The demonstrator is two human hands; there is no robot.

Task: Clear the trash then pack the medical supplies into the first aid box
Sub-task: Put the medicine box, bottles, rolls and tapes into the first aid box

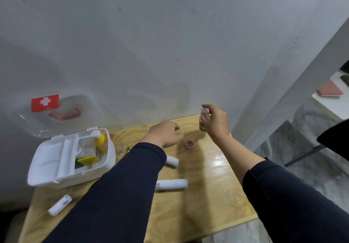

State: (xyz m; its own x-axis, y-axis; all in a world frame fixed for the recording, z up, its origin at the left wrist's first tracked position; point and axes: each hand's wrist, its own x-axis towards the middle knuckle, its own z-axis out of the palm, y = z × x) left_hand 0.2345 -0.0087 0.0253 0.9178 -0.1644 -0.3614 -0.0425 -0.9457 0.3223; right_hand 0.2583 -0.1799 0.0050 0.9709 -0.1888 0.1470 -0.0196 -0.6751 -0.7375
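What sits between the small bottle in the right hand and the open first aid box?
The left hand and its dark sleeve cross that line above the wooden table. The right hand grips the small white-capped bottle; the white first aid box is open at far left.

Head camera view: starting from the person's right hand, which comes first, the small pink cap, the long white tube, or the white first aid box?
1. Small pink cap, just left of the right hand.
2. Long white tube, nearer the table's front.
3. White first aid box, far left.

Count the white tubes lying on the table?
3: one near the left front edge, one mid-table, one partly under the left sleeve. More may be hidden by the arms.
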